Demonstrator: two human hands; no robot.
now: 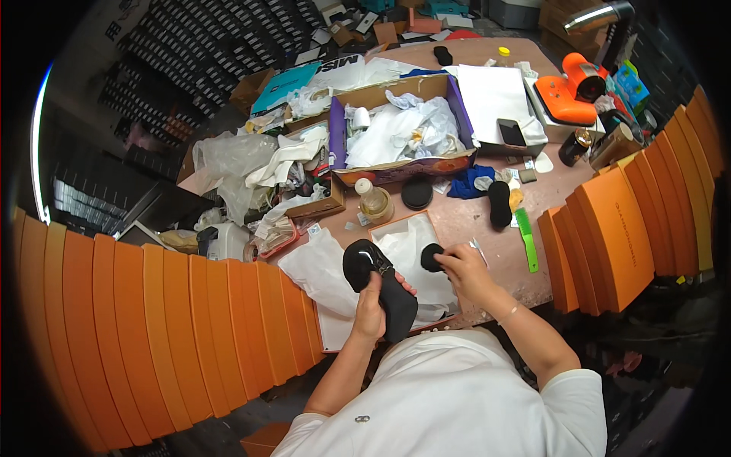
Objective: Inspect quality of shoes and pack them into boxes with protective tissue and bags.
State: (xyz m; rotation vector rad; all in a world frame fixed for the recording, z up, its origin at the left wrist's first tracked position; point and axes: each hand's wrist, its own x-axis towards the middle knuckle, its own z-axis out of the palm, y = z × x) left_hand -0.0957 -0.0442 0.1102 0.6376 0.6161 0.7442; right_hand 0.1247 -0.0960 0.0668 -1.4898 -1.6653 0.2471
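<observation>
- Cluttered pink worktable (487, 221), walled by rows of orange boxes (152, 327).
- Left hand (371, 305) has its fingers clamped round a black shoe (381, 286), held over white tissue paper (320, 266).
- Right hand (461, 266) pinches a round black pad (432, 257), fingers together, just beside the shoe.
- Risk: the pad could smear polish on the tissue paper, or the shoe might slip.
- Farther off: bottle (371, 199), open purple box (403, 129).

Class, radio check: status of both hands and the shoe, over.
Left hand gripping black shoe, toe up. Right hand holding round black pad beside it. White tissue paper underneath; orange boxes flank both sides, not touching.
</observation>
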